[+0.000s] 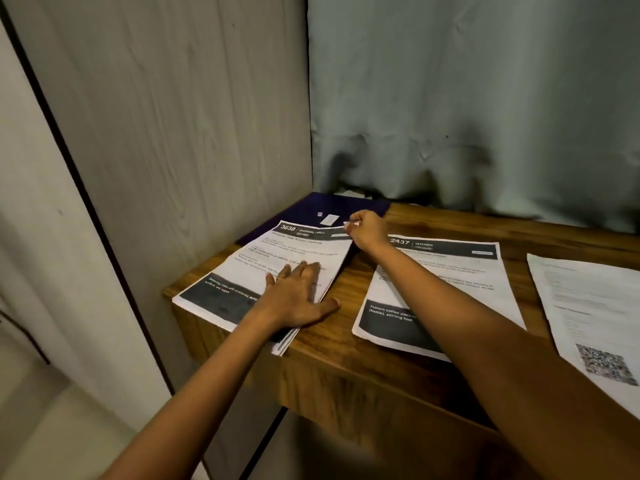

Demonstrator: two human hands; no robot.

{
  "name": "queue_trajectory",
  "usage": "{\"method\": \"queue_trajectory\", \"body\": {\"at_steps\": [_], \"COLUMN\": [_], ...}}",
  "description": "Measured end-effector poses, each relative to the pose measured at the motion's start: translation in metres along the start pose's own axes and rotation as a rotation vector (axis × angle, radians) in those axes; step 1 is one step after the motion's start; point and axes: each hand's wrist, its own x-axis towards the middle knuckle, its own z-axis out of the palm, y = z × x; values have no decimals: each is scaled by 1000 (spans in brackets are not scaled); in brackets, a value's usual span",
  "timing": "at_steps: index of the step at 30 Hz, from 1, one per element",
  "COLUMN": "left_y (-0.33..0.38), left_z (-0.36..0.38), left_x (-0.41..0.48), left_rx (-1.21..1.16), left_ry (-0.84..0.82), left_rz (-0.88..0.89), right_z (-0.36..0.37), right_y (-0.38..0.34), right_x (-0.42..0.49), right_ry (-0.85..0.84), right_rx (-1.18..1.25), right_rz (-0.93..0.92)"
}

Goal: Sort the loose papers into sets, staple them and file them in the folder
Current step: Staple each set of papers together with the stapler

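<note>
light: dim, greenish | blur: soft at bottom edge | distortion: wide-angle bending at edges

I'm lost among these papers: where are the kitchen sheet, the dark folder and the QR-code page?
kitchen sheet (478, 271), head view, white text area
folder (304, 209), head view, bare dark cover
QR-code page (585, 299), head view, white middle

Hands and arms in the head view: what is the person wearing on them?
The left arm and right arm are bare, with no sleeves, gloves or watch in view. The left hand has a thin gold-coloured ring on one finger; the right hand shows no jewellery.
</note>
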Motion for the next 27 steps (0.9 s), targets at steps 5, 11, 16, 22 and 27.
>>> {"method": "queue_trajectory", "body": {"at_steps": [5, 11, 16, 22, 27], "left_y": [5, 12, 27, 81, 121], "left_z": [4, 3, -3, -8, -5], "left_x": [1, -3, -7, -13, -10], "left_rx": [13, -13, -82, -330, -325], "left_ry": [30, 88, 129, 223, 67], "left_rz": [3, -1, -17, 65, -44], "right_z": [-7, -36, -91, -167, -196], "right_y": [5, 10, 13, 25, 43], "right_x": [-7, -16, -22, -61, -92], "right_ry": [42, 130, 206, 79, -136], "right_rx": [50, 153, 88, -363, -477], "right_rz": [-17, 46, 144, 284, 433]}}
